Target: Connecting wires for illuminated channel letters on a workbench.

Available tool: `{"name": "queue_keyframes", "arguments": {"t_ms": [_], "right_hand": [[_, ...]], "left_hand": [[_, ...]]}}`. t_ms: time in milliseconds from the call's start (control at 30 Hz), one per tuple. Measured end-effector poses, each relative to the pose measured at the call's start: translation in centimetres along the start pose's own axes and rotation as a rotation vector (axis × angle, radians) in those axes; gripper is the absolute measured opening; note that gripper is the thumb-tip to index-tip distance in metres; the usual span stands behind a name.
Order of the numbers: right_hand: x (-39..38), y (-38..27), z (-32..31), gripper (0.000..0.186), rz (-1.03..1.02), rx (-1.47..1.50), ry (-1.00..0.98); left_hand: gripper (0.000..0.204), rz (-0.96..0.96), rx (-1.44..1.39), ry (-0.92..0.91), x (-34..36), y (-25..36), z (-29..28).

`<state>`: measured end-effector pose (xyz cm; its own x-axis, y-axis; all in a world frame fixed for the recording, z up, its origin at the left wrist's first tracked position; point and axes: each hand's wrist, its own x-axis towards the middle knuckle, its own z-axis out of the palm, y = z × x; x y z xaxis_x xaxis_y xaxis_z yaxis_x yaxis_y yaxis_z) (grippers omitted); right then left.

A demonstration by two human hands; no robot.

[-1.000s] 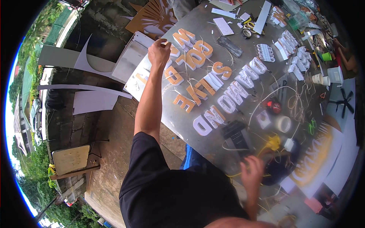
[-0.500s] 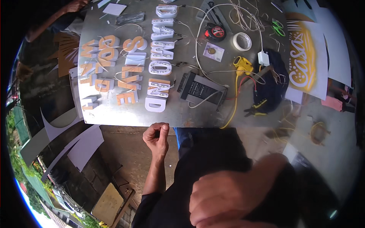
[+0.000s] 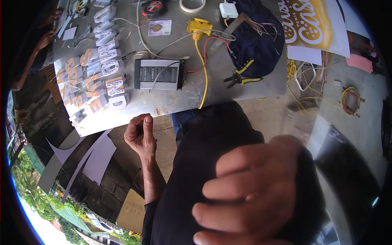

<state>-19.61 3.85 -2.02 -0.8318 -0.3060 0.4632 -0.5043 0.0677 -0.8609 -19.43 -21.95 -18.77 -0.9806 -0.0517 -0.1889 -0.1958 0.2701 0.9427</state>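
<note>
Left hand [image 3: 141, 137]: fingers curled in, thumb tip up near the forefinger tip; can't tell if they touch or pinch anything. Right hand [image 3: 251, 190]: big, close to camera, soft focus; fingers bent, slim gaps between them, palm side hidden, can't tell if it grips anything. It sits in front of the black fabric shirt [image 3: 196, 175].

Grey sheet-metal tabletop [image 3: 173, 101]: near edge just beyond left fingertips, rust-brown stain there. On it, past that hand, 1 black-and-silver rectangular metal power box [image 3: 143, 75], lying flat, red wire and pale cables beside it. Left of box: rows of raised white letters, some tan-faced [image 3: 116, 85].

Right of box: yellow cable with yellow plastic socket [image 3: 199, 25], then 1 pair of black-and-yellow pliers [image 3: 243, 76], jaws apart, by crumpled navy cloth [image 3: 261, 45]. Farther: red-and-black tape measure [image 3: 154, 7], white tape roll. Upper left: 2 hands of another person. Upper right: white sheet with yellow lettering artwork [image 3: 322, 28].
</note>
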Motion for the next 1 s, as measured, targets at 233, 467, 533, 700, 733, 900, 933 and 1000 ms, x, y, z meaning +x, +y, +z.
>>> {"name": "queue_keyframes", "arguments": {"t_ms": [233,467,533,700,733,900,933,1000], "right_hand": [[-6.8,-6.0,-9.9,0.011,0.112,-0.388,0.215],[-10.5,-3.5,-13.4,0.013,-0.338,-0.405,0.424],[-11.6,-7.1,-16.7,0.012,-0.067,-0.392,0.347],[-14.7,-6.7,-21.4,0.006,-0.007,-0.17,0.393],[-15.5,-2.7,-23.7,0.012,-0.288,-0.007,0.352],[-17.7,14.8,-22.4,0.02,0.721,-0.634,0.602],[-19.0,17.5,-21.7,0.019,0.745,-0.754,0.59],[-21.2,21.0,-21.5,0.018,0.746,-0.886,0.593]], "left_hand": [[0.01,0.218,0.268,-0.321,-2.4,3.1,11.3],[0.011,0.419,0.495,-0.346,-4.3,5.8,15.2],[0.012,0.423,0.537,-0.327,-4.7,6.9,16.4],[0.013,0.497,0.517,-0.297,-4.0,8.1,17.3],[0.013,0.498,0.526,-0.287,-4.1,8.4,17.6],[0.012,0.437,0.572,-0.196,-5.5,7.9,16.8],[0.011,0.412,0.574,-0.188,-5.8,7.7,16.6],[0.009,0.335,0.57,-0.181,-6.5,7.4,16.7]]}}
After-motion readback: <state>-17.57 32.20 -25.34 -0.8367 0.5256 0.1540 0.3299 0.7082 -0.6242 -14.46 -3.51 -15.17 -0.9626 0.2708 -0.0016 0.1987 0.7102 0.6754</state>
